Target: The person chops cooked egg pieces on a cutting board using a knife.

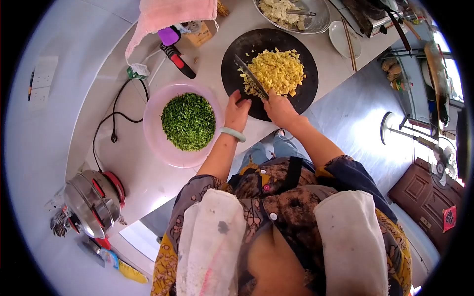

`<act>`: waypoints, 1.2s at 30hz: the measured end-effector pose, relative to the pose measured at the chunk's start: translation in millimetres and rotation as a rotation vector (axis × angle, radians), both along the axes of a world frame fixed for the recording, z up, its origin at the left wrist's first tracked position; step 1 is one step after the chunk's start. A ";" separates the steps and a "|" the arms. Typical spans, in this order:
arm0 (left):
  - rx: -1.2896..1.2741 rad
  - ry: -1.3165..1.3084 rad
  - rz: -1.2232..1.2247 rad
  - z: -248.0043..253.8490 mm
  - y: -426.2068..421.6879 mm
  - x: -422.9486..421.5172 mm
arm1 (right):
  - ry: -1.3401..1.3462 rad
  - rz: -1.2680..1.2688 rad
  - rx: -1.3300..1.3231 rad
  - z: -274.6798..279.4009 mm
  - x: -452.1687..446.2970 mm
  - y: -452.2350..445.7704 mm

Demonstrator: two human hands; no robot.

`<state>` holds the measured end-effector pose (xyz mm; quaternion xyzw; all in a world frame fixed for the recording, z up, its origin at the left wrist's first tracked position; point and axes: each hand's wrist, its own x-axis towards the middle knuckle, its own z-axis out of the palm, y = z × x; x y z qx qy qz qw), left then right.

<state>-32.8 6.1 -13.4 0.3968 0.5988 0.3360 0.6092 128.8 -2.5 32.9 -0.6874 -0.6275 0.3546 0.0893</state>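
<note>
A round dark cutting board [308, 93] lies on the counter and bears a heap of chopped yellow food, which looks like scrambled egg [279, 71]. My right hand [280, 109] is closed round the handle of a kitchen knife [251, 74]. The knife's blade points up and to the left, along the left side of the heap. My left hand [237, 112] is at the board's lower left edge, thumb and fingers apart, holding nothing. A pale bangle is on that wrist. Just left of it stands a pink bowl [154, 143] of finely chopped greens [187, 121].
A metal bowl [323, 24] of pale dough-like food and a white plate [338, 42] with chopsticks [349, 47] stand at the back right. A black-and-red handle [178, 62] lies behind the pink bowl. A black cord [116, 114] and a steel electric pot [91, 202] are on the left.
</note>
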 end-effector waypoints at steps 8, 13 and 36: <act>0.019 -0.085 0.023 -6.3 -4.2 3.0 | 0.006 0.017 -0.030 10.6 -9.2 0.0; 0.011 -0.103 0.034 -0.2 -9.9 2.7 | -0.042 0.026 0.012 -9.2 -18.5 -6.1; -0.044 -0.163 0.029 -13.0 -13.1 -3.7 | -0.111 0.073 0.008 21.9 23.1 4.4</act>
